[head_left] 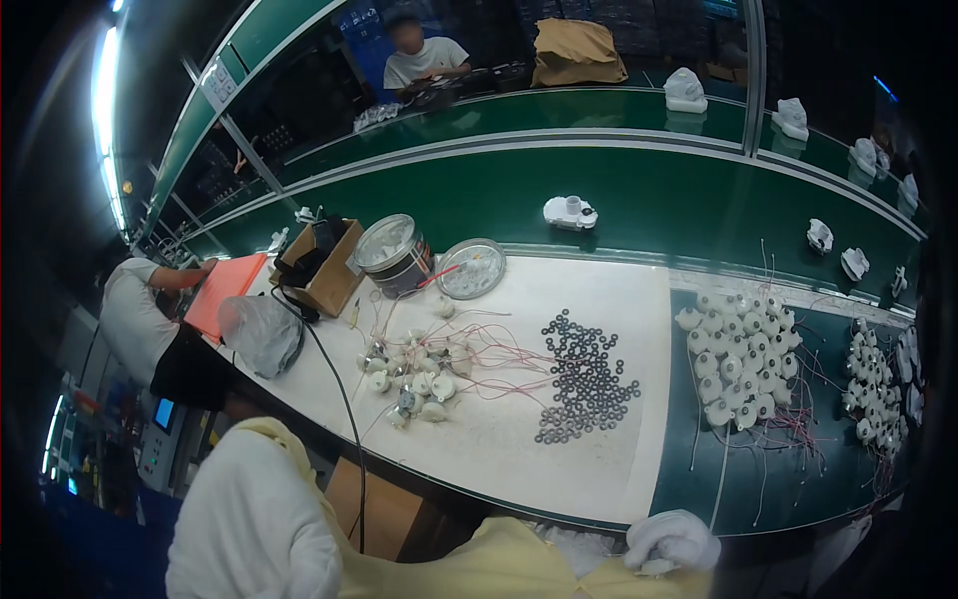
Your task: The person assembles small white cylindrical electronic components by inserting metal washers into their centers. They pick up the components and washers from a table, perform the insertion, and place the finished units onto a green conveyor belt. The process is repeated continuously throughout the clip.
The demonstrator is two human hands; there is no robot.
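So I'm standing by this bench and honestly, neither hand is showing. There's a big pale left sleeve [249, 509] puffed up at the lower left, and a crumpled white bundle [674, 541] low on the right that could be a cuff, but I can't make out a palm or a finger on it. So open, closed or gripping something? Can't tell for either the left hand or the right hand.

What matters is where stuff sits. The loose pile of off-white round units [419, 384] lies on the white bench top [499, 469], up and to the right of that sleeve, so the left arm looks like the nearer one. Their thin pinkish-red wires [499, 349] run off to the right, reaching the patch of little black rings [584, 384]. The rings are round, no long axis each, but the patch stretches longest going away from the person. It's up and a bit left of the white bundle, so closer to that side.

Pose-wise: the left sleeve is bulky and rounded at the top, bent I think, below the bench's near edge. A black cable [349, 409] hangs over that edge between the sleeve and the pile.
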